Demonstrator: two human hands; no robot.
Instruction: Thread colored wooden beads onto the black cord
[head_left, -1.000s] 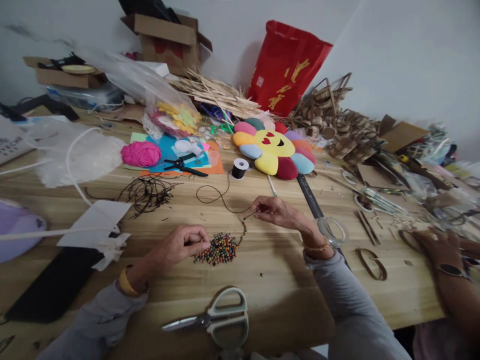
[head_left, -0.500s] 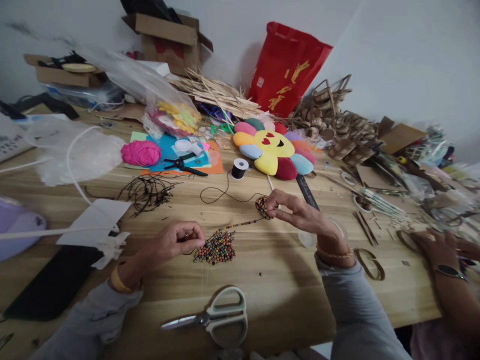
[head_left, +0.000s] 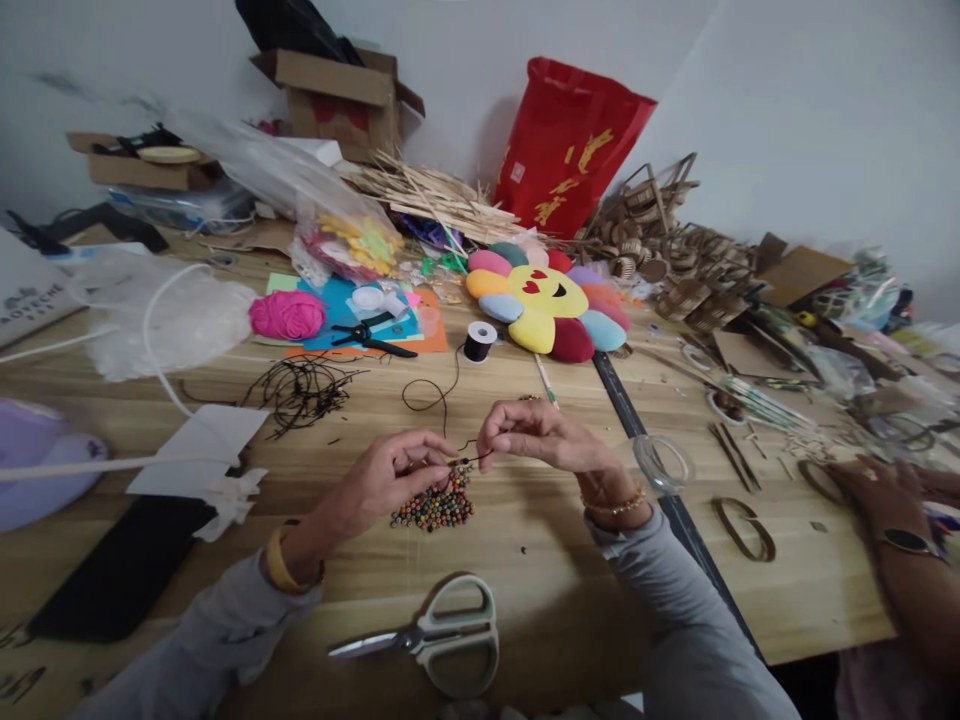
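Over a small pile of multicoloured beads (head_left: 433, 508), my left hand (head_left: 390, 478) pinches the beaded end of a thin black cord (head_left: 472, 458). Close on its right, my right hand (head_left: 534, 436) grips the same cord between thumb and fingers. A short stretch of cord with a few beads shows between the fingertips. Most of the beaded strand is hidden behind my right hand. From the spool of black cord (head_left: 478, 342) a loose line curls down toward my hands. Scissors (head_left: 454, 635) lie spread on the table in front of me.
A flower cushion (head_left: 551, 300), a tangle of black cord (head_left: 304, 390), pliers (head_left: 367, 337) and pink yarn (head_left: 288, 315) lie beyond my hands. A black ruler (head_left: 622, 400) and a clear tape roll (head_left: 664, 463) are at right. A co-worker's hand (head_left: 877, 490) rests at far right.
My right hand has let go of the beaded bunch and moved left to the cord near my left hand. My left hand has shifted right, so the fingertips are now close together.
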